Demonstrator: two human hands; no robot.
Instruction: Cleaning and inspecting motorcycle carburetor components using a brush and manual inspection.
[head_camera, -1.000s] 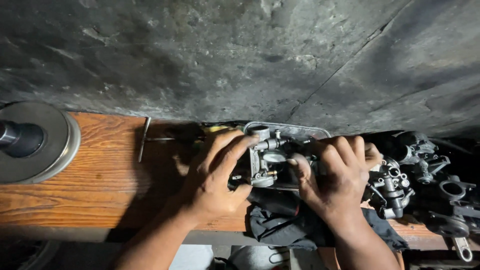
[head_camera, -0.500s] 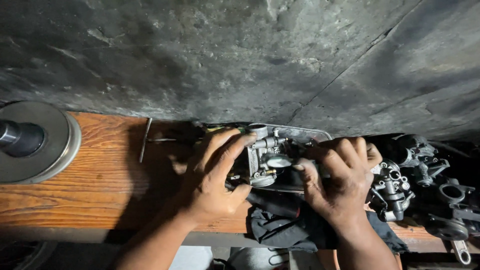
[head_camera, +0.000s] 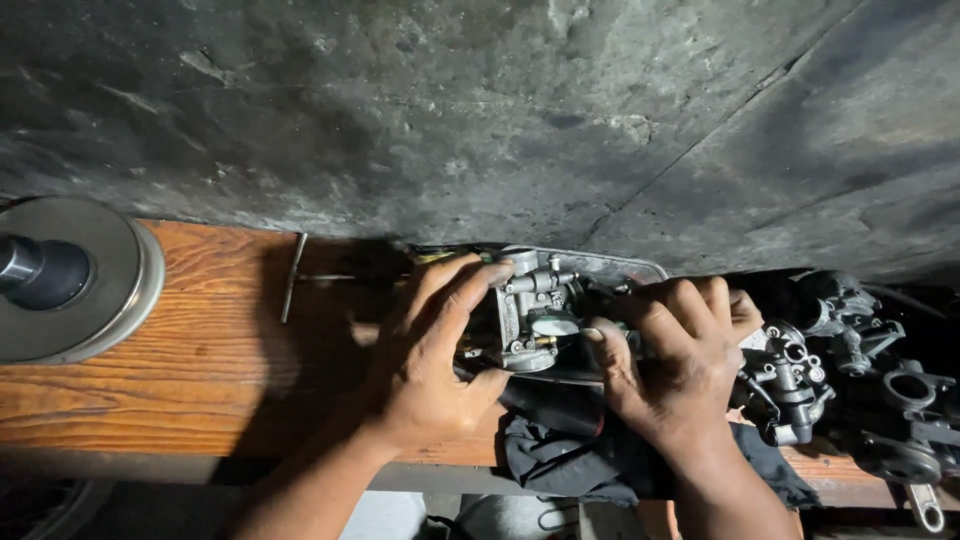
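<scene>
Between the two hands, over a shallow metal tray (head_camera: 640, 268) at the back of the wooden bench (head_camera: 200, 340), a small silver carburetor (head_camera: 535, 310) is held. It is clasped from its left side by the left hand (head_camera: 435, 350), whose fingers (head_camera: 465, 290) are curled around the body and pressed against it, apparently so that the part is steadied against turning. From the other side it is met by the right hand (head_camera: 680, 360), whose thumb (head_camera: 605, 350) is pressed toward the lower face of the body while the remaining fingers are folded over something dark; whether a tool is pinched there cannot be told.

The carburetor's long axis is judged to run roughly away from the person, from the rounded lower end nearest the wrists up to the capped top toward the grey wall (head_camera: 480, 110). Its machined face with brass fittings is turned upward toward the camera, probably so it can be seen and reached.

Just below the grip, a dark cloth (head_camera: 560, 455) is draped over the bench edge. Well to the right of the grip, more carburetor bodies (head_camera: 790, 380) are lying in a cluster. Left of the grip, a slim T-handled tool (head_camera: 292, 275) is lying, and farther left a round metal disc (head_camera: 90, 280).
</scene>
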